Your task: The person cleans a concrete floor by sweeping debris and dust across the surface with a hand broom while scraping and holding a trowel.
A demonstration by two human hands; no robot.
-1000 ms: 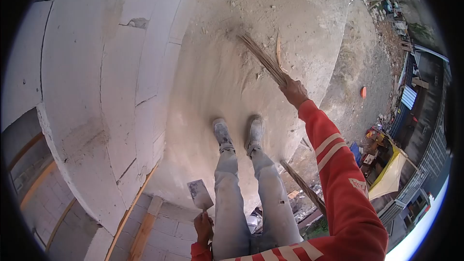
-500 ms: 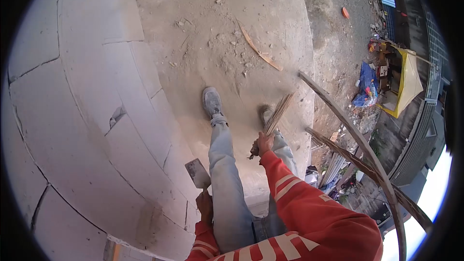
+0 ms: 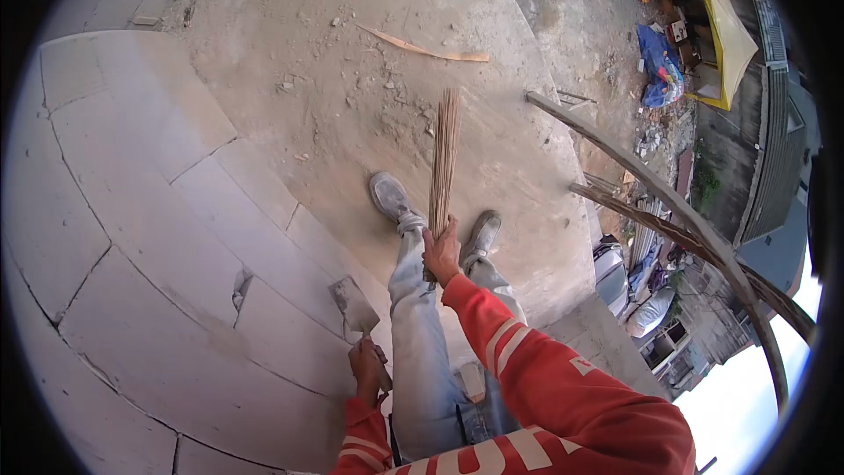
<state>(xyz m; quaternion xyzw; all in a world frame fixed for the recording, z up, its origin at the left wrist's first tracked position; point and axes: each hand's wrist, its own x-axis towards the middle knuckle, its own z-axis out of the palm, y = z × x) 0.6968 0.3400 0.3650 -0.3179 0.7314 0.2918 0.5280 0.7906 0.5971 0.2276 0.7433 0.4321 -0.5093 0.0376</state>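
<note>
My left hand is closed around the handle of a trowel. The flat, mortar-stained blade points away from me, beside the pale block wall; I cannot tell whether it touches. In front of my legs, my right hand grips a short hand broom, a bundle of thin stiff sticks, near its base. Its loose ends point straight ahead over the dusty floor. Both arms wear red sleeves with light stripes.
Rubble bits and a curved wooden strip lie on the floor ahead. Two wooden poles cross on the right, by the slab's edge. Beyond them are a yellow-edged canopy, a blue tarp and scattered debris.
The broom has swung from tilting right to pointing straight ahead, and my right hand has moved left and slightly up. The trowel stays in my left hand. The whole view has turned.
</note>
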